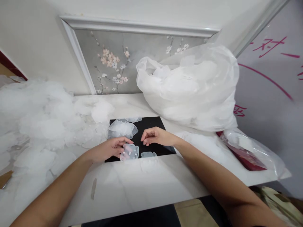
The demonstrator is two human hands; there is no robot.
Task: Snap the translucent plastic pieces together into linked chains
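My left hand (111,148) rests at the front of a black mat (151,126) and holds a clear, flat plastic piece (129,152) with its fingers curled over it. A second clear plastic piece (148,154) lies on the mat's front edge just to the right. My right hand (155,136) hovers over the mat with its fingers bent together in a loose pinch; what they hold, if anything, is too small to see. A small pile of translucent pieces (121,128) sits on the mat's back left.
A large heap of white translucent pieces (47,123) covers the left of the white table (146,186). A big stuffed clear plastic bag (191,88) stands at the back right. A red packet in plastic (246,154) lies at the right edge.
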